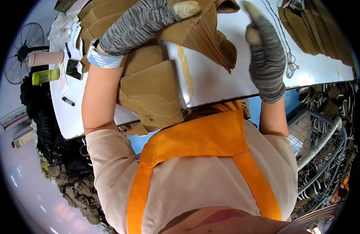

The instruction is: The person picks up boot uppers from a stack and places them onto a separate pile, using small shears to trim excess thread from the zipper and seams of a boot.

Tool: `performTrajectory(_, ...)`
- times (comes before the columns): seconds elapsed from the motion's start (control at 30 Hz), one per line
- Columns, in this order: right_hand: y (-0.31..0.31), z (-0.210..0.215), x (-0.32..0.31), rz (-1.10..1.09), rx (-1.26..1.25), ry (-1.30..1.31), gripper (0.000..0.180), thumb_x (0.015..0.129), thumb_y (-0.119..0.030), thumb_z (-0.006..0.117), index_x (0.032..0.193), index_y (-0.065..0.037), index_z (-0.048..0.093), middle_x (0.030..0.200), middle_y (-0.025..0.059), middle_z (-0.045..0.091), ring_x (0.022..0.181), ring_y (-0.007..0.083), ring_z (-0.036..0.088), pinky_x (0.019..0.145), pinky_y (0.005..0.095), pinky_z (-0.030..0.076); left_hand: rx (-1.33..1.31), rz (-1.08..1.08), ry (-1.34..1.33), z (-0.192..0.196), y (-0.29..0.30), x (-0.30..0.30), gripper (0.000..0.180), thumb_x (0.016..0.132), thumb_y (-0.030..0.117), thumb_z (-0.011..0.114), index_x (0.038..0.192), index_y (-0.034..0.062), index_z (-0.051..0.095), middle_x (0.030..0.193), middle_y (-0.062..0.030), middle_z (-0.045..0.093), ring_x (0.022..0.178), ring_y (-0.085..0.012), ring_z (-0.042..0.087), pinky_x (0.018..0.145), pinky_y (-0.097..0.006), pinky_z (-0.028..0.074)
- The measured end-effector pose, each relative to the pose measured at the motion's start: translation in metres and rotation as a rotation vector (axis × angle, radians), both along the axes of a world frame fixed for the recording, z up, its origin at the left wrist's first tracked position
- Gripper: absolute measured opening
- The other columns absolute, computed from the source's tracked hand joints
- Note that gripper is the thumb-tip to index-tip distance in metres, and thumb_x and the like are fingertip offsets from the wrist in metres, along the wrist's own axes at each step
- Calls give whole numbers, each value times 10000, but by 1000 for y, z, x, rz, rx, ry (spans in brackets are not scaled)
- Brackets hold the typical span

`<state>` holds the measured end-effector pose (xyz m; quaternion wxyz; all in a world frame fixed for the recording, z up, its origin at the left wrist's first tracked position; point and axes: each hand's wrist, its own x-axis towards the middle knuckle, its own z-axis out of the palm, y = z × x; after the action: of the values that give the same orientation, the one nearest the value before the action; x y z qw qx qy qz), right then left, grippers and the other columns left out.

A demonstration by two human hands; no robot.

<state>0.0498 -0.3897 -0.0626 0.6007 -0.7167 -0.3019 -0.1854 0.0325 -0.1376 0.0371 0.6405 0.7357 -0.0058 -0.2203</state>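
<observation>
The gloved left hand [143, 23] lies clamped over a soft, floppy tan suede boot upper [203, 33], best gripped near its stiff zipper seam, while the right hand [265, 58] hovers open above the desk [226, 82].

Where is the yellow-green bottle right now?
In the head view, the yellow-green bottle lies on its side at the left edge of the white table, just below a pinkish roll and beside the fan.
</observation>
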Motion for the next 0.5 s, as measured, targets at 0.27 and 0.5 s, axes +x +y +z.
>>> performTrajectory(0.27,10,41,3,-75,-546,-572,506,807,-200,760,1301,-172,652,703,49,543,609,249,534,561,382,418,85,178,10,6,-15,-7,474,901,333,739,1199,-28,667,1091,-70,708,1024,-133,627,893,-245,505)
performTrajectory(0.5,14,47,-2,-168,-543,-676,483,808,-178,749,1283,-194,665,681,10,526,594,218,508,543,375,399,-8,182,-41,2,-14,-10,439,904,335,736,1161,-19,691,1074,-58,711,990,-115,628,874,-238,506)
